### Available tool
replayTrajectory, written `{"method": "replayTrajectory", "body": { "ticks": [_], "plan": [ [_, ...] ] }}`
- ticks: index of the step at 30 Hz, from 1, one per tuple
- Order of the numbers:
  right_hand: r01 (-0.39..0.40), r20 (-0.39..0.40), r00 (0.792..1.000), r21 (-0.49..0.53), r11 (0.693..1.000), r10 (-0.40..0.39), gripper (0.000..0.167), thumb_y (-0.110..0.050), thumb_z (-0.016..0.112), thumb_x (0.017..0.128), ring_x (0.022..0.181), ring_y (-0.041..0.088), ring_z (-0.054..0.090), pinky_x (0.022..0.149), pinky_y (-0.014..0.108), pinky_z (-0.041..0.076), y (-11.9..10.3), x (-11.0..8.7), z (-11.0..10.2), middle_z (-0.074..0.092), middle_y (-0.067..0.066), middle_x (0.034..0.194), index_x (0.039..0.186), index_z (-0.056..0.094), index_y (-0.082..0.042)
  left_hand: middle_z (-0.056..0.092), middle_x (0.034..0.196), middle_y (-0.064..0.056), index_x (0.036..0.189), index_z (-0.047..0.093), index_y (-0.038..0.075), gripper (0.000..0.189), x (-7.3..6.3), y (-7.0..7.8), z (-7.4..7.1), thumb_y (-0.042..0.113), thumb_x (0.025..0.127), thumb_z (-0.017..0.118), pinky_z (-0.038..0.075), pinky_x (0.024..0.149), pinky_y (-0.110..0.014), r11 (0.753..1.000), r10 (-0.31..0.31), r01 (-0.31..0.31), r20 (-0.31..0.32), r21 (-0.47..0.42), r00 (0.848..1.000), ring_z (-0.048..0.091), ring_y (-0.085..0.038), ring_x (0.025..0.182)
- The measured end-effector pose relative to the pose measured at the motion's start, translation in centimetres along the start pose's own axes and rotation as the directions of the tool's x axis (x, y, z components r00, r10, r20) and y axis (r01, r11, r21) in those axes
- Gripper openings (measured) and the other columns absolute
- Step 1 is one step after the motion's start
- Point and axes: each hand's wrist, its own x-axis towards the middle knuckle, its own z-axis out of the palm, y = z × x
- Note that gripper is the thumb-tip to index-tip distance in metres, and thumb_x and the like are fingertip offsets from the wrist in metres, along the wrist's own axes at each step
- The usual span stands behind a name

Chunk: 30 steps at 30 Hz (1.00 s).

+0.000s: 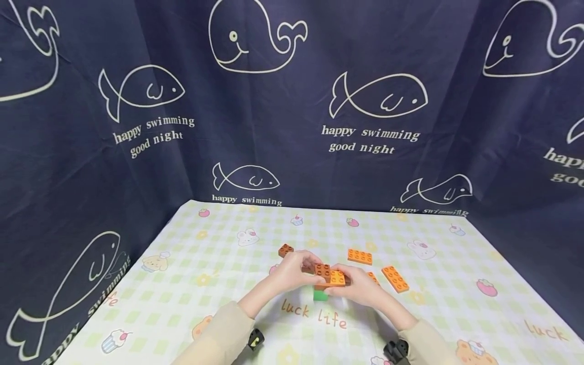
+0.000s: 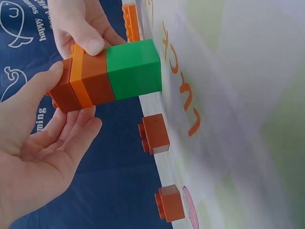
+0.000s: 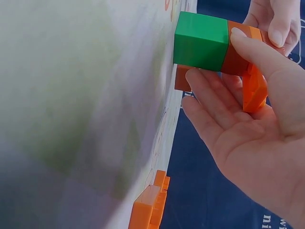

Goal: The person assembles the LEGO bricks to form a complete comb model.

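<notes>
A stack of toy building bricks stands upright between both hands. At its foot is a green brick [image 2: 136, 69], then a brown brick [image 2: 97, 78], a thin orange brick [image 3: 255, 90] jutting out to the right, and another brown brick [image 1: 322, 271] on top, at the left. My left hand [image 1: 292, 268] pinches this top brick, thumb on the near side. From the right, my right hand [image 1: 358, 286] grips the stack, its thumb across the lower brown brick and the orange brick's underside, other fingers behind. The green brick's base meets the tablecloth.
Loose brown bricks [image 2: 156, 134] lie left of and behind the stack, one [image 1: 286, 250] just beyond my left hand. To the right are flat orange bricks [image 1: 395, 279], one [image 1: 360, 256] farther back and another partly behind my right hand. A dark curtain [image 1: 301, 111] hangs behind the table.
</notes>
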Motion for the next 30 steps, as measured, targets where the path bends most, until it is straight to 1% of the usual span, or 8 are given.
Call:
{"method": "replayTrajectory", "body": {
  "ticks": [5,8,15,20,25,30],
  "plan": [
    [-0.002,0.006,1.000,-0.004,1.000,0.002,0.044,-0.041,0.072,0.080,0.075,0.004,0.053,0.064,0.019,0.045,0.05,0.00,0.12,0.064,-0.003,0.096,0.113,0.062,-0.014,0.066,0.093,0.003,0.105,0.066,0.013,0.034,-0.16,-0.45,0.34,0.030,0.077,0.077,0.053,0.079,-0.025,0.999,-0.046,0.046,0.009,0.005,0.999,0.060,-0.012,0.087],
    [-0.013,0.011,1.000,-0.003,1.000,0.014,0.044,-0.041,0.071,0.080,0.074,0.004,0.053,0.063,0.019,0.045,0.03,-0.02,0.16,0.064,-0.004,0.094,0.113,0.062,-0.014,0.066,0.094,0.004,0.105,0.066,0.013,0.035,-0.24,-0.64,0.51,0.032,0.078,0.076,0.053,0.080,-0.025,0.998,-0.063,0.063,0.009,-0.002,0.998,0.060,-0.011,0.087],
    [-0.016,0.007,1.000,-0.001,1.000,0.016,0.044,-0.040,0.072,0.080,0.074,0.004,0.053,0.062,0.019,0.046,-0.05,0.00,0.11,0.063,-0.003,0.094,0.113,0.062,-0.013,0.066,0.094,0.003,0.106,0.065,0.012,0.036,-0.23,-0.79,0.63,0.031,0.078,0.076,0.054,0.080,-0.024,0.999,-0.051,0.051,0.002,-0.010,0.999,0.061,-0.013,0.087],
    [-0.021,0.002,1.000,-0.006,1.000,0.021,0.044,-0.041,0.072,0.080,0.075,0.005,0.053,0.063,0.020,0.045,-0.15,0.04,0.06,0.062,-0.003,0.093,0.112,0.062,-0.013,0.066,0.093,0.003,0.107,0.065,0.011,0.036,-0.22,-0.87,0.63,0.029,0.078,0.077,0.054,0.081,-0.024,0.999,-0.044,0.044,0.001,-0.019,0.999,0.061,-0.011,0.087],
    [-0.026,0.002,1.000,-0.005,1.000,0.026,0.045,-0.041,0.072,0.079,0.076,0.005,0.054,0.065,0.020,0.046,-0.21,0.13,0.04,0.063,-0.003,0.094,0.112,0.061,-0.013,0.067,0.093,0.003,0.107,0.065,0.011,0.038,-0.17,-0.96,0.57,0.029,0.077,0.077,0.053,0.081,-0.021,0.999,-0.035,0.035,-0.004,-0.011,0.999,0.060,-0.008,0.085],
    [-0.015,0.003,1.000,-0.021,1.000,0.015,0.045,-0.042,0.072,0.079,0.080,0.006,0.054,0.067,0.020,0.046,-0.19,0.15,-0.02,0.063,-0.003,0.095,0.112,0.061,-0.012,0.067,0.092,0.003,0.107,0.065,0.010,0.039,-0.16,-1.06,0.61,0.029,0.076,0.078,0.052,0.080,-0.019,0.999,-0.034,0.034,-0.001,-0.010,0.999,0.062,-0.012,0.086]
  ]
}}
